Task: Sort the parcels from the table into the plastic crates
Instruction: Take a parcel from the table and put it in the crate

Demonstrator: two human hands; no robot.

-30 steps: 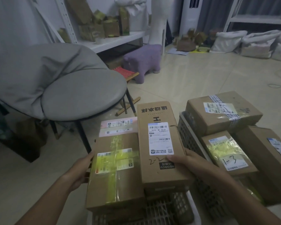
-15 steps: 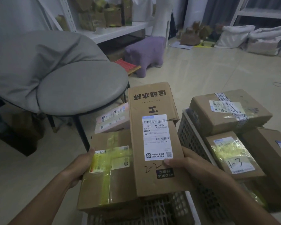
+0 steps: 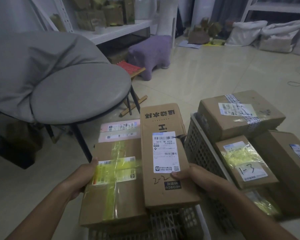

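A long brown parcel [image 3: 164,153] with a white label and "2-2" written on it lies on top of the near plastic crate [image 3: 171,224]. My right hand [image 3: 189,175] grips its right edge, thumb on the label. Beside it lies a wider brown parcel [image 3: 114,184] crossed with yellow tape; my left hand [image 3: 83,175] holds its left edge. A pink parcel [image 3: 119,130] sits behind that one. The right crate [image 3: 199,146] is piled with three brown parcels, one marked "1-3" [image 3: 244,163].
A grey round chair [image 3: 76,90] stands close at the left, its black legs near the crate. Behind are a purple stool [image 3: 151,54], a white shelf [image 3: 114,30] with boxes, white sacks [image 3: 270,35] and open tiled floor [image 3: 215,75].
The long parcel, tilted up at its far end half a second ago, has come back down flat onto the crate. My left hand stays on the yellow-taped parcel.
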